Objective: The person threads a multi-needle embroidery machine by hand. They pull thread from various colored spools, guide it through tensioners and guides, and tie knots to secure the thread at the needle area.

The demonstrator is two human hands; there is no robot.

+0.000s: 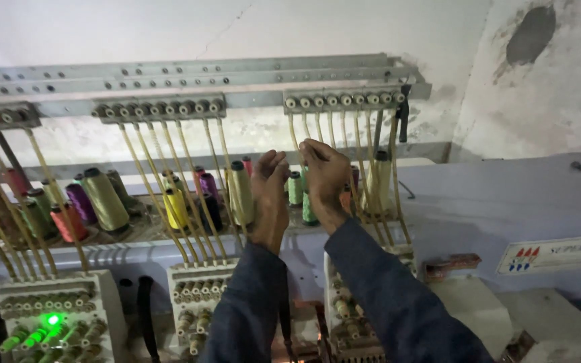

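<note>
Both hands (pixel 297 185) raised among yellowish thread tubes (pixel 295 138), pale, thin, slanting.

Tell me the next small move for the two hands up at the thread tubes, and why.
Probably draw the thread down along the yellowish guide tube: the right hand and left hand are both raised at that tube below the guide bar, fingers bunched as if pinching something fine. No thread is visible.

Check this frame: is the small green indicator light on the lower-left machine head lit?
Yes, the green indicator light glows brightly on the lower-left machine head, well away from both hands.
</note>
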